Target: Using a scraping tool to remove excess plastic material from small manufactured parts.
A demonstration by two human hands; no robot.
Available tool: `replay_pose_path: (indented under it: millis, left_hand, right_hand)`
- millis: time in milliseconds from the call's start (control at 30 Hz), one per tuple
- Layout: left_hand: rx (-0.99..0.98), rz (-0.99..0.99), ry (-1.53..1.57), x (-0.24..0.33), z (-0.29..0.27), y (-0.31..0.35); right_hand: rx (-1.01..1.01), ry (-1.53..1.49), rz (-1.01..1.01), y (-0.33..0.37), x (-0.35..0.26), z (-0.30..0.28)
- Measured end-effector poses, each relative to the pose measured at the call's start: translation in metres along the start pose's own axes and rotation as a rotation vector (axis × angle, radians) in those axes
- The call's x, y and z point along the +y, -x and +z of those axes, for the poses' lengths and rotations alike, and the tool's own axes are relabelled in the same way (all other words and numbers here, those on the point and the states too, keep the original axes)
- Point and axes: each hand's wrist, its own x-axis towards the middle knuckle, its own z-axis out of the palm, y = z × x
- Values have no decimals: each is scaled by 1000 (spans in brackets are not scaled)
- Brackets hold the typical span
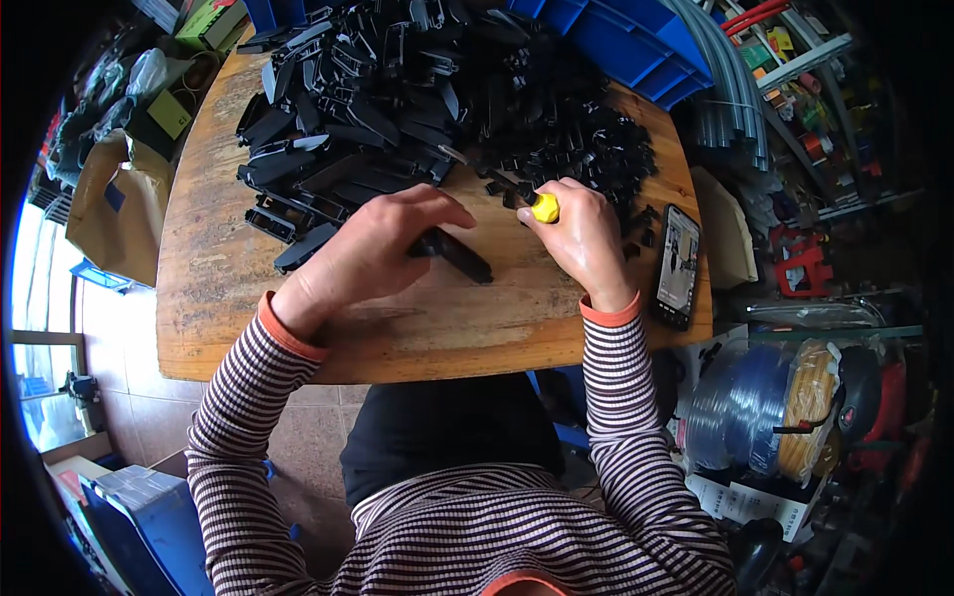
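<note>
My left hand (383,243) is curled round a slim black plastic part (465,260), one end of which sticks out toward the right over the wooden table (397,343). In my right hand (579,228) is a screwdriver with a yellow handle (546,208). Its shaft points away and to the left, toward the heap. Just beyond both hands spreads a big pile of long black plastic parts (348,129). Smaller black pieces (596,149) are heaped to its right, some close to the screwdriver.
A phone (678,266) lies at the table's right edge. Blue plastic crates (636,45) stand at the far side, with grey tubing (730,109) beside them. A brown paper bag (117,214) is left of the table. Wrapped coils (755,407) sit at the lower right.
</note>
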Motion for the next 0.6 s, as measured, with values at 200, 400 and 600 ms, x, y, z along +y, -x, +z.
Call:
replay_pose_path:
  millis: [200,400,600]
  left_hand:
    - [-78,145,-399,15,24,-1]
    - [-206,358,-398,29,45,-11]
    - [-68,369,-458,31,48,3]
  right_hand:
    - [8,83,-46,3,-5,3]
    - [35,40,-84,2,-5,1]
    - [47,23,-62,5,-5,0]
